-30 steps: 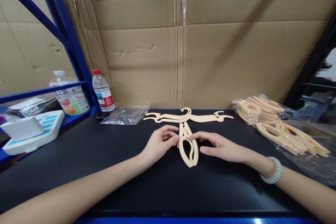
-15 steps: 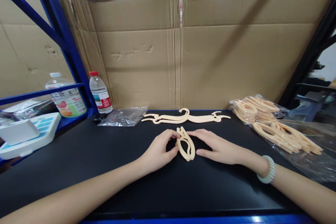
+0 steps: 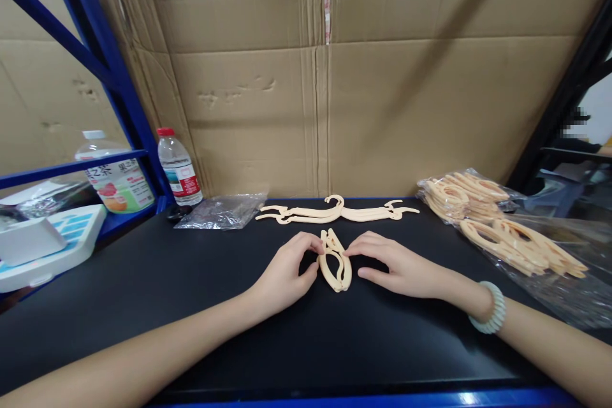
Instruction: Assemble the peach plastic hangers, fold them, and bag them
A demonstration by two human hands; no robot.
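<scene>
1. The cardboard wall (image 3: 248, 95) stands behind the folded hanger (image 3: 347, 268).
2. The black table (image 3: 167, 280) lies under the folded hanger; its surface looks smooth, so an uneven push might make the piece skid or turn.
3. Bagged hangers (image 3: 530, 248) lie well to the folded hanger's right.
4. The unfolded hanger (image 3: 368, 213) lies just beyond the folded hanger; a forward slip could knock the two together.
5. The left hand (image 3: 289, 264) curves narrowly at the folded hanger's left edge; whether it pinches, I cannot tell.
6. The right hand (image 3: 399, 264) is wider, fingertips at the folded hanger's right edge, thumb apart; one-sided pressure there could twist the folded hanger.
</scene>
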